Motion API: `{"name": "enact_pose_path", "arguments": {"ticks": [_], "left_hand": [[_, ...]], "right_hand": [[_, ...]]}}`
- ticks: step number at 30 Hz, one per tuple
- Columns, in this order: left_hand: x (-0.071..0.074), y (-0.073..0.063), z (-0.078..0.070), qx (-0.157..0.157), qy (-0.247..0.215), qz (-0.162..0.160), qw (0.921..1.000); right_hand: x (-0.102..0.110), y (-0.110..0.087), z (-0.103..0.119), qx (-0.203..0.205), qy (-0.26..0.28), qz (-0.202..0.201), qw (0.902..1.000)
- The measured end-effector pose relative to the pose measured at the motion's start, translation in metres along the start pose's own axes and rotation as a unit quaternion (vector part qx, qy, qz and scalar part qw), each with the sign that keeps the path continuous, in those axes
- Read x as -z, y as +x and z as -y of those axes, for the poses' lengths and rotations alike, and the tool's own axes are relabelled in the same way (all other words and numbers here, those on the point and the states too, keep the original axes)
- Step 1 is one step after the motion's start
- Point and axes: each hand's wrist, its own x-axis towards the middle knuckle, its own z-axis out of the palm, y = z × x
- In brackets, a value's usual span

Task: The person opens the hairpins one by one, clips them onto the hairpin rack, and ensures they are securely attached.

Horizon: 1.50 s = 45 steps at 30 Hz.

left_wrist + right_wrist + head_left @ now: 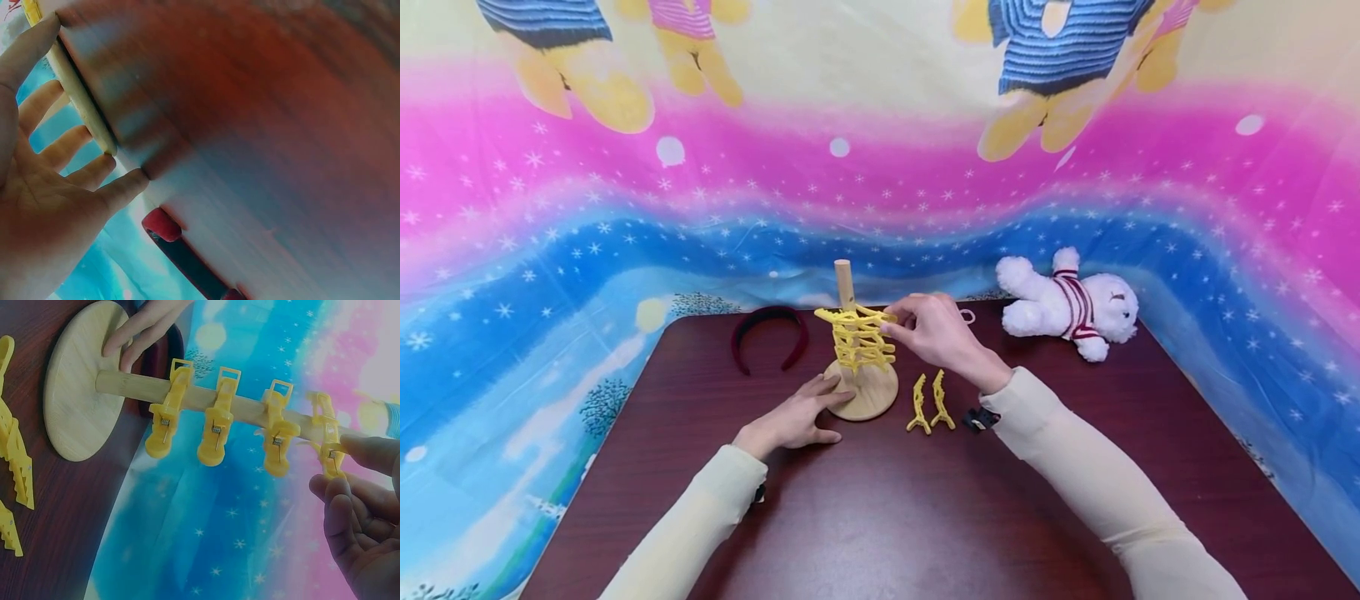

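Note:
A wooden stand with an upright post [844, 285] rises from a round base [874, 398] on the table. Several yellow alligator hair clips [217, 422] are clamped across the post, one above another. At the top of this row, my right hand [938, 332] pinches the handle end of a hair clip [327, 428] between thumb and fingers; its arms straddle the post. My left hand [796, 415] rests with extended fingers on the base's left edge. Two loose yellow hair clips, a left one [919, 406] and a right one [942, 402], lie right of the base.
A dark red headband [767, 312] lies left of the stand. At the back right, a white plush bear [1071, 304] in a striped top lies on its side. A small pale ring [968, 317] shows behind my right hand. A printed cloth backs the dark wooden table [865, 517].

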Motion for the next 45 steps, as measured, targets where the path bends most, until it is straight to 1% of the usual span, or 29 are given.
{"name": "enact_pose_path", "arguments": {"ticks": [11,18,25,30,42,45], "left_hand": [[0.0003,0.0007,-0.0003,0.003,0.0,0.003,1.0],[0.0,0.0016,-0.0008,0.003,0.002,0.003,1.0],[0.0001,0.0011,-0.0011,0.004,-0.001,0.004,1.0],[-0.0002,0.0009,-0.0004,0.004,0.002,0.003,1.0],[0.0002,0.0005,0.0005,-0.006,0.01,-0.005,0.9999],[-0.0001,0.0003,0.0003,0.0,0.008,-0.001,1.0]], "right_hand": [[-0.0066,0.0036,0.0027,-0.02,-0.008,-0.001,0.9998],[-0.006,0.0047,0.0044,-0.041,-0.006,0.0,0.9991],[-0.0048,0.0049,0.0057,-0.058,-0.011,0.011,0.9982],[-0.0043,0.0053,0.0059,-0.067,-0.002,0.013,0.9977],[-0.003,0.0033,0.0012,-0.073,0.014,0.024,0.997],[-0.0018,0.0012,0.0001,-0.073,0.019,0.026,0.9968]]}}
